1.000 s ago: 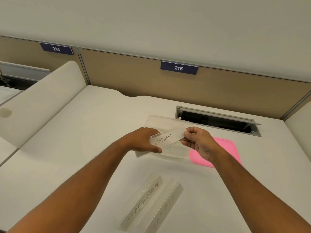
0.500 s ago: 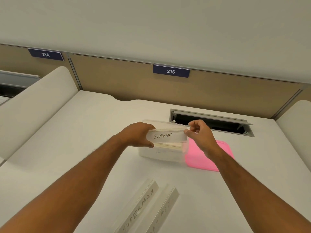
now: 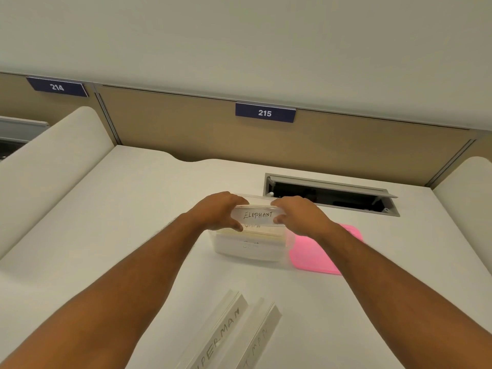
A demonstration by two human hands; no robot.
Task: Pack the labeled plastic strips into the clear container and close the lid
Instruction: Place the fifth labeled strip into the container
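Nearest us, at the desk's (image 3: pixel 106 222) front edge, two clear strips lie side by side, one lettered SUPERMAN (image 3: pixel 221 334), the other (image 3: pixel 259 339) only partly legible. Mid-desk, our left hand (image 3: pixel 218 213) and right hand (image 3: pixel 298 215) each pinch an end of the ELEPHANT strip (image 3: pixel 257 215), held level over the open container (image 3: pixel 250 246), where more strips lie. The pink lid (image 3: pixel 316 251) lies flat, touching its right side.
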